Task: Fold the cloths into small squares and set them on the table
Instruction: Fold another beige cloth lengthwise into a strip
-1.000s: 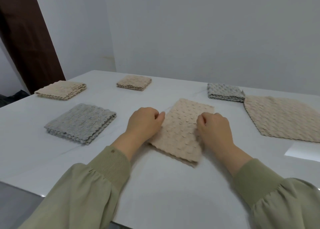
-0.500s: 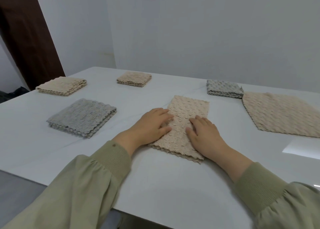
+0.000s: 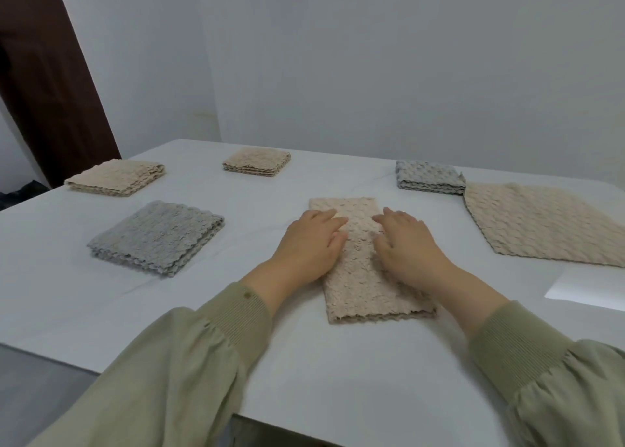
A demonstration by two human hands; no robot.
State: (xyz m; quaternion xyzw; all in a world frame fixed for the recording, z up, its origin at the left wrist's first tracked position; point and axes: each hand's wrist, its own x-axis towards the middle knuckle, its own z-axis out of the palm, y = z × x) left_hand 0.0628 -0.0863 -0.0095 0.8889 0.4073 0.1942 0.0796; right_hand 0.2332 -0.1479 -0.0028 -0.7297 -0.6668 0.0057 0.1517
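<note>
Fingers (image 3: 329, 218) are lying straight as the left hand (image 3: 309, 243) and right hand (image 3: 411, 247) are pressing the beige strip (image 3: 362, 291) flat on the table (image 3: 304, 362), near centre. Farther out, a grey square (image 3: 155, 235) is sitting left, an open cloth (image 3: 541, 223) right.

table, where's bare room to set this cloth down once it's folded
Bare table lies between the big grey square and the middle strip, and between the far beige square and the small grey square. Crowded on the right: the small grey square meets the unfolded cloth.
</note>
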